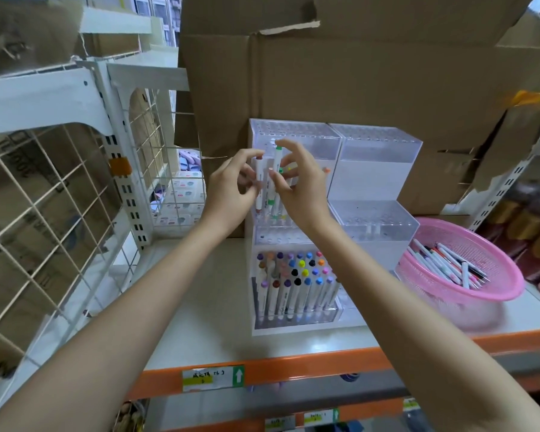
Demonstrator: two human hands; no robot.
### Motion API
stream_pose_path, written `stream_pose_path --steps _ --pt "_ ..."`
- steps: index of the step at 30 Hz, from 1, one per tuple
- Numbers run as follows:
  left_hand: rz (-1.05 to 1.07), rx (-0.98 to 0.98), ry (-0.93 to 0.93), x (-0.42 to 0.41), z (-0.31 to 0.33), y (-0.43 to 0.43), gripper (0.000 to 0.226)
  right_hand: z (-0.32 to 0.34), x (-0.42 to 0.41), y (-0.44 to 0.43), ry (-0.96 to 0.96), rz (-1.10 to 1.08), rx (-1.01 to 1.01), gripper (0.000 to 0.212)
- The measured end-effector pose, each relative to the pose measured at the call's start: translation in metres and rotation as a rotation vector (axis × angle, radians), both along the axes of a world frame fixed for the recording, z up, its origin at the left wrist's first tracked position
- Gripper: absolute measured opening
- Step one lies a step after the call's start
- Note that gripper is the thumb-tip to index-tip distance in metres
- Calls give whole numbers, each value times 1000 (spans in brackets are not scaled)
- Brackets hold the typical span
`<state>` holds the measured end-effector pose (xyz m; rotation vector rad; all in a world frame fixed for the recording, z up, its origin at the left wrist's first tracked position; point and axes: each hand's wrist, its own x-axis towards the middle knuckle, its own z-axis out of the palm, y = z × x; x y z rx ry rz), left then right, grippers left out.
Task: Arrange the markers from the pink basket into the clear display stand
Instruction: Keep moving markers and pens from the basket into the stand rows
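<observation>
A clear tiered display stand (293, 132) stands on the shelf in front of brown cartons. Its lowest tier holds several white markers (296, 285) with coloured caps. My left hand (231, 188) holds a small bunch of white markers (259, 179) upright in front of the stand's middle tier. My right hand (300, 185) pinches a green-capped marker (276, 169) from that bunch. A second clear stand (378, 179) stands to the right, nearly bare. The pink basket (468, 294) at the right holds several loose markers (446, 260).
A white wire rack (60, 213) fills the left side. Brown cardboard cartons (356, 73) rise behind the stands. The shelf's orange front edge (293, 366) carries a label. Small packaged goods (181, 194) lie behind the rack.
</observation>
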<state>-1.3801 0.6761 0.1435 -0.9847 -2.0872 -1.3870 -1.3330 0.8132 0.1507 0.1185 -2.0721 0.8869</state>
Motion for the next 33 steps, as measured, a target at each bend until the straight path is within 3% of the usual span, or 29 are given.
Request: stream_pose_path --steps 24,33 --pt "5 -127 -29 8 -11 -2 33 -2 2 -4 -32 11 4 41" --pt "24 -115 59 7 -8 -5 24 -1 4 -4 -50 27 21 44"
